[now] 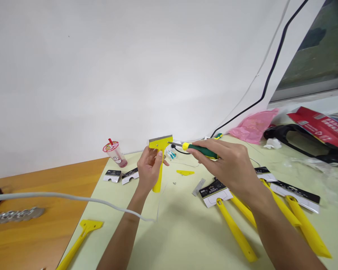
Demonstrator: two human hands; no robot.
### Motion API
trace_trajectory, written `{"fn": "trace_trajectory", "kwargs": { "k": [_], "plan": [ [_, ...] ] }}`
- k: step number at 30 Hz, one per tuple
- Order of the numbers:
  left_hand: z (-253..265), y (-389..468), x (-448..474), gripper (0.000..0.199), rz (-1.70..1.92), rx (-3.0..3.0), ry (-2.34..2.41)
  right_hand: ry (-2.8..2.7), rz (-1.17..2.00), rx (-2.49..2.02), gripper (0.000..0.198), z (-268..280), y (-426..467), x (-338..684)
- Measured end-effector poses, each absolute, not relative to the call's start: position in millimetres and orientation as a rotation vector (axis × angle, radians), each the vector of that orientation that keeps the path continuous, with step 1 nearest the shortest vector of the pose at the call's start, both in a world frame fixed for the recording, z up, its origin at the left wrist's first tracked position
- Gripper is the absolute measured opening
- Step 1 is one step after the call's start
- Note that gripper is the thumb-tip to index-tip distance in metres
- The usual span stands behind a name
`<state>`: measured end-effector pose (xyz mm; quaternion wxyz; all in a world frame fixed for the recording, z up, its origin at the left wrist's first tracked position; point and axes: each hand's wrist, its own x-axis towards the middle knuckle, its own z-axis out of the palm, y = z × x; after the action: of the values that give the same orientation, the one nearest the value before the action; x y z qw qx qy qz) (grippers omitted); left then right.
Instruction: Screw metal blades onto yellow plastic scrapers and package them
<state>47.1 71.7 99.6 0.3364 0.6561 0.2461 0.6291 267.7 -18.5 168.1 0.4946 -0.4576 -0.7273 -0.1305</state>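
My left hand (151, 167) is closed round the neck of a yellow scraper (161, 143), which it holds upright above the table with its grey blade along the top. In my right hand (228, 159) is a green and yellow screwdriver (201, 150), its tip at the right end of the scraper's head. A screw shows at the left side of that head. Below lie a loose yellow blade cover (185, 173), small screws (174, 183) and a grey blade-like strip (198, 187). Whether the tip sits in a screw is too small to tell.
Several yellow scrapers (236, 232) with black-and-white card labels lie at right. Another scraper (83, 236) is at the front left. A lidded drink cup (116, 155) stands near the wall. A pale cable (101, 200) crosses the left side. A pink bag (253, 125) lies at the back right.
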Motion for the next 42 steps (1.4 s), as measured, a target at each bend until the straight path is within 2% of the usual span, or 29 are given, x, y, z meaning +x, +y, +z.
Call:
{"fn": "trace_trajectory", "kwargs": {
  "k": [6,10,14,20,24,27,30,33,39,42],
  "plan": [
    [102.3,74.3,46.6,0.032,1.668,1.556,0.673,-1.745,-0.375,-1.048,0.006,169.8,-17.5,268.2],
    [108.0,72.9,43.2,0.032,1.612,1.447,0.652,-1.639,-0.26,-1.075,0.015,175.3,-21.5,267.3],
    [113.0,70.6,40.2,0.034,1.415,1.399,0.57,-1.378,0.042,-1.062,0.03,171.6,-14.2,269.6],
    [114.4,70.6,40.5,0.041,1.27,1.355,0.512,-1.128,0.702,-0.856,0.051,168.2,10.3,284.6],
    [114.3,70.9,39.4,0.041,1.227,1.368,0.489,-1.166,0.954,-0.847,0.045,170.9,12.4,289.1],
    [114.9,69.4,37.0,0.043,1.124,1.422,0.464,-1.253,0.97,-0.838,0.035,168.4,11.7,285.4],
    [116.7,65.1,35.7,0.043,0.937,1.505,0.427,-1.434,0.793,-0.963,0.044,163.6,12.8,279.0],
    [120.0,59.5,37.1,0.041,0.768,1.581,0.421,-1.586,0.593,-1.126,0.042,159.5,14.6,273.7],
    [124.8,55.6,40.0,0.034,0.674,1.663,0.478,-1.493,0.901,-1.004,0.056,154.5,15.9,270.3],
    [127.6,57.2,36.3,0.033,0.633,1.737,0.48,-1.492,0.949,-1.012,0.058,154.0,15.8,272.0]
  ]
}}
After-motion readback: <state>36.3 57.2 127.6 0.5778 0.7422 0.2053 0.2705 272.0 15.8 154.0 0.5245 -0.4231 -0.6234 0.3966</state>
